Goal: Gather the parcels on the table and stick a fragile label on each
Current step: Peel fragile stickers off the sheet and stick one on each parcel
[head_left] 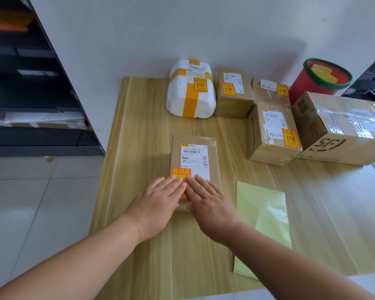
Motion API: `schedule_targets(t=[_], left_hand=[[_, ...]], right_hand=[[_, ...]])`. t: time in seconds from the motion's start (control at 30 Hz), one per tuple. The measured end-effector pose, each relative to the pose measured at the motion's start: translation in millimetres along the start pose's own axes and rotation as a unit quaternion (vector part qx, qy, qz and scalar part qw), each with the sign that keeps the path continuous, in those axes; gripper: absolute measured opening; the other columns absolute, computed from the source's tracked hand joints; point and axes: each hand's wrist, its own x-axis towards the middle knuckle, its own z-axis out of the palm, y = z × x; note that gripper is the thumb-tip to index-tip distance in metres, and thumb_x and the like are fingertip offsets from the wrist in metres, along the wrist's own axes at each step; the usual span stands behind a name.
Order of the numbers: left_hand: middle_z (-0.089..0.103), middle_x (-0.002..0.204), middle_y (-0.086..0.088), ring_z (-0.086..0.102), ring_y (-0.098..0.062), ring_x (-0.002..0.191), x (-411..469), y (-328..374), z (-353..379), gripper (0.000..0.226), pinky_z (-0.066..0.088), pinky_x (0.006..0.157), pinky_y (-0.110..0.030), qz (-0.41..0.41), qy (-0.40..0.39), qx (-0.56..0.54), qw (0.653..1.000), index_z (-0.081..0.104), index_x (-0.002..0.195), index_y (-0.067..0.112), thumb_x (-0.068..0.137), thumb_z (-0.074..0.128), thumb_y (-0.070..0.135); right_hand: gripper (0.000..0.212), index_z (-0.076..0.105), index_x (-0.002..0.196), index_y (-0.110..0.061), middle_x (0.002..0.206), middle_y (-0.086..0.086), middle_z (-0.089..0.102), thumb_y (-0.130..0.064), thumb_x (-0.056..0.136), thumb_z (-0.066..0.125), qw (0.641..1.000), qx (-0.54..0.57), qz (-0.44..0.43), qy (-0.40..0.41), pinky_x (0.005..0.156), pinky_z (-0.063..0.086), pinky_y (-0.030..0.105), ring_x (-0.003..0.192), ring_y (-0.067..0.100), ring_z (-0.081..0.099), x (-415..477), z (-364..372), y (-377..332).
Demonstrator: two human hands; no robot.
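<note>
A flat brown parcel (195,152) lies in the middle of the wooden table (139,126), close to the person. The left hand (158,204) and right hand (210,204) rest side by side on its near end, fingers straight and flat, gripping nothing. Their fingertips press on a red and yellow fragile label (180,172) at the parcel's left side. By the wall stand a white foam box (191,89) and three small cardboard boxes (234,92), each labelled. A big taped box (342,126) sits at the right, in front of a red bucket (320,81). A pale yellow sheet (262,213) lies just right of the right hand

Left hand (158,204), right hand (210,204) bare; forearms bare.
</note>
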Motion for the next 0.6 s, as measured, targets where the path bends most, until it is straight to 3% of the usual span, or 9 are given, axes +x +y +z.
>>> schedule_targets(t=[0.1,0.17,0.23,0.3,0.43,0.6], left_hand=[[0.062,0.127,-0.007,0.059,-0.022,0.118,-0.6,1.0,2.9,0.051,0.051,0.094,-0.043,0.000,-0.015,0.016,1.000,0.064,0.122,0.008,0.086,0.034,0.028],[0.061,0.129,-0.009,0.059,-0.022,0.119,-2.1,1.1,1.2,0.051,0.049,0.098,-0.040,0.001,-0.009,0.026,1.000,0.063,0.122,0.007,0.087,0.034,0.029],[0.059,0.131,-0.010,0.057,-0.024,0.121,-7.4,1.3,-0.8,0.050,0.038,0.104,-0.040,0.007,-0.002,0.029,1.000,0.063,0.123,0.006,0.088,0.035,0.029],[0.060,0.131,-0.010,0.057,-0.024,0.121,-14.7,0.4,0.2,0.049,0.031,0.101,-0.038,0.023,0.001,0.036,0.999,0.064,0.121,0.006,0.088,0.035,0.029],[0.061,0.129,-0.009,0.058,-0.023,0.120,-16.8,1.0,2.4,0.049,0.030,0.101,-0.036,0.031,-0.011,0.053,0.998,0.066,0.120,0.008,0.088,0.035,0.028],[0.059,0.132,-0.008,0.057,-0.022,0.121,-23.6,0.9,1.4,0.049,0.029,0.102,-0.036,0.021,-0.014,0.048,0.999,0.064,0.123,0.009,0.088,0.034,0.027]], right_hand=[[0.057,0.052,0.136,-0.010,0.144,0.007,0.048,-0.039,0.092,0.031,1.000,-0.024,-0.004,-0.009,0.104,0.043,0.043,0.134,0.024,0.043,0.6,3.0,2.1],[0.057,0.050,0.138,-0.010,0.145,0.008,0.047,-0.039,0.093,0.031,1.000,-0.023,-0.011,-0.001,0.105,0.042,0.043,0.136,0.025,0.041,-0.6,1.1,4.7],[0.056,0.047,0.140,-0.009,0.147,0.009,0.044,-0.037,0.093,0.033,0.999,-0.020,-0.025,0.012,0.111,0.035,0.041,0.138,0.026,0.038,-7.0,-1.1,7.3],[0.055,0.047,0.140,-0.009,0.148,0.008,0.042,-0.035,0.093,0.034,0.998,-0.023,-0.055,0.018,0.113,0.031,0.040,0.139,0.026,0.036,-15.3,-0.5,8.9],[0.054,0.051,0.137,-0.012,0.144,0.006,0.048,-0.037,0.092,0.035,0.997,-0.035,-0.074,-0.001,0.108,0.039,0.041,0.136,0.024,0.041,-22.2,2.1,9.6],[0.057,0.050,0.138,-0.012,0.146,0.006,0.046,-0.039,0.091,0.033,0.996,-0.044,-0.081,0.001,0.108,0.038,0.043,0.136,0.024,0.041,-27.6,-1.0,18.3]])
